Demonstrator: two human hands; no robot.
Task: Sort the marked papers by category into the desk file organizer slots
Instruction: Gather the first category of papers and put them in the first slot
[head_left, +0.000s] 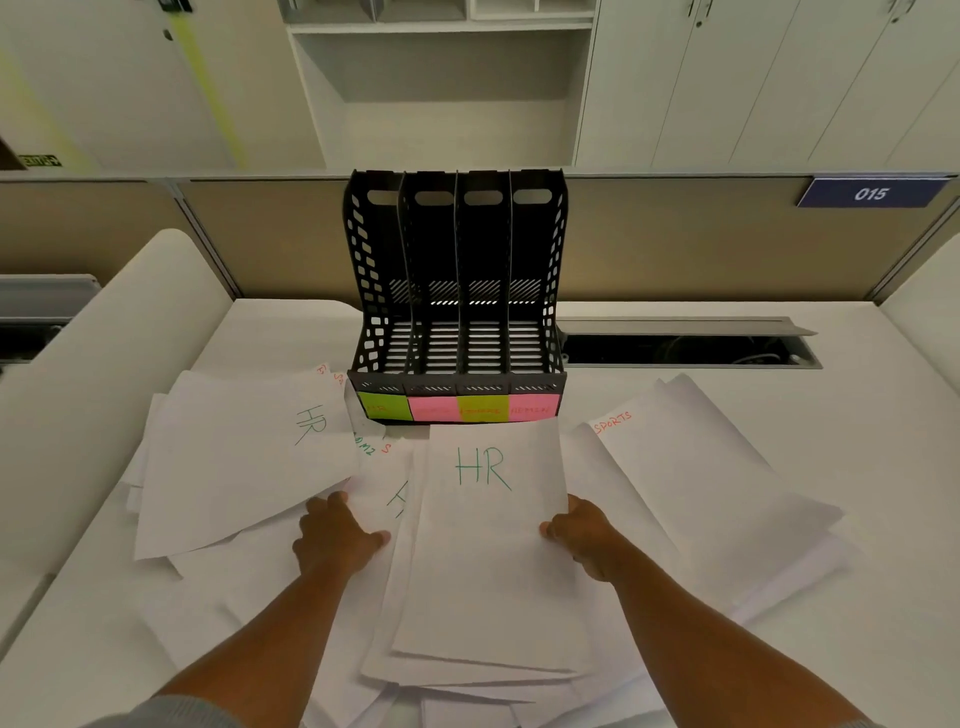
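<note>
A black desk file organizer (457, 291) with several upright slots stands at the desk's far middle, all slots empty. Green, pink, yellow and pink sticky labels (457, 408) run along its front. White papers lie spread before it. My right hand (582, 535) grips the right edge of a sheet marked "HR" (483, 519) in green. My left hand (335, 535) holds the corner of another "HR" sheet (239, 457), lifted to the left. A sheet marked "SPORTS" (691, 467) in red lies on the right pile.
An open cable trough (685, 348) cuts into the white desk (841, 426) right of the organizer. A beige partition (675, 239) with a blue "015" plate (870, 193) stands behind. More overlapping sheets (467, 686) lie near the front edge.
</note>
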